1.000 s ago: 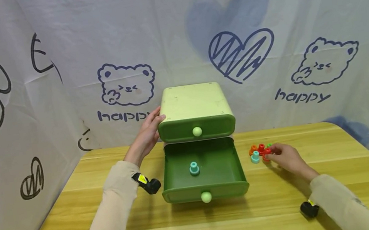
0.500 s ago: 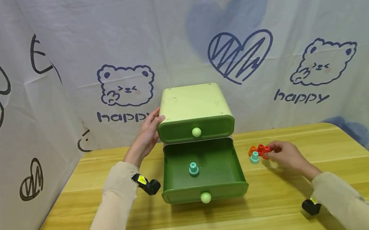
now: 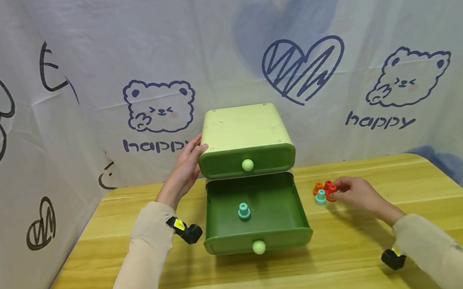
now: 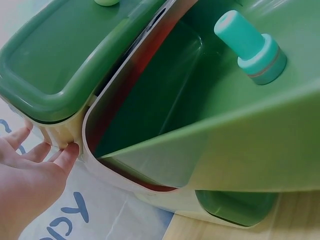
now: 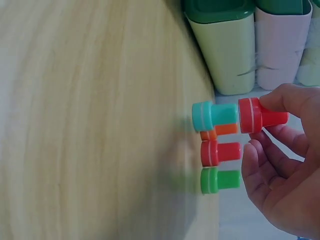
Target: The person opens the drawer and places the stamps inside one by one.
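Observation:
My right hand [image 3: 361, 198] pinches a red toy stamp [image 5: 251, 115] between thumb and fingers. In the right wrist view that stamp appears raised off the table. Close by stand a teal stamp [image 5: 215, 117], an orange one [image 5: 225, 129], another red one [image 5: 222, 152] and a green one [image 5: 221, 180]. The green stamp is hidden behind my hand in the head view. My left hand [image 3: 184, 170] rests against the left side of the cream and green drawer cabinet [image 3: 243, 128], fingertips touching it. Inside its pulled-out lower drawer [image 3: 273, 212] a second teal stamp [image 3: 244, 212] stands upright.
The upper drawer [image 3: 268, 159] is closed, with a round pale knob. Below, the pulled-out drawer juts toward me above the wooden table [image 3: 250, 288]. A white printed cloth [image 3: 217, 39] hangs behind and at both sides.
The right hand has shifted slightly with the red stamp, which sits a little further left. The green stamp, partly visible earlier, is now behind the hand. The left hand has stayed put.

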`<state>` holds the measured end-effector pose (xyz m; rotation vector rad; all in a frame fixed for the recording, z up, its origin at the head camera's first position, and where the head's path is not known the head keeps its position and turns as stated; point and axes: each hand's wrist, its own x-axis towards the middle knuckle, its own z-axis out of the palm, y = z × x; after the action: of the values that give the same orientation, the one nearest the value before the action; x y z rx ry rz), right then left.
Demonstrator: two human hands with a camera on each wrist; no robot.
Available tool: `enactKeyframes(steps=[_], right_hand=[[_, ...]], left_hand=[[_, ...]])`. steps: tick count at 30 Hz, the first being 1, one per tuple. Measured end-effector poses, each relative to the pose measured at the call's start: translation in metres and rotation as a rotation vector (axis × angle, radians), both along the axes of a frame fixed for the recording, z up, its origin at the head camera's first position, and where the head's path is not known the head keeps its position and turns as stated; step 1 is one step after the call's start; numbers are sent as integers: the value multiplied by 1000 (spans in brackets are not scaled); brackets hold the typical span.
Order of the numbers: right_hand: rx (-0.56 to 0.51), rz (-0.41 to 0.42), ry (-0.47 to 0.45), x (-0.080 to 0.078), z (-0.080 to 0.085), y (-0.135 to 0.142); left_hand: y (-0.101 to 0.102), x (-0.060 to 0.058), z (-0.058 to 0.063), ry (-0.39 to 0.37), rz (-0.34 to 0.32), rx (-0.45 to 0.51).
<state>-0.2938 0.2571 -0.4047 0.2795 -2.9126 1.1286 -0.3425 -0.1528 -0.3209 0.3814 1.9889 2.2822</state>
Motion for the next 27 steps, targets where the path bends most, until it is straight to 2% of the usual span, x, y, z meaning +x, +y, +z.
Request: enactKeyframes(steps=[10,27], right_hand=[[8,80,47,6,16,-12],[0,197,20,19,47,-31]], left_hand=[[2,0,0,-3,3,19],[1,1,1,-1,2,12]])
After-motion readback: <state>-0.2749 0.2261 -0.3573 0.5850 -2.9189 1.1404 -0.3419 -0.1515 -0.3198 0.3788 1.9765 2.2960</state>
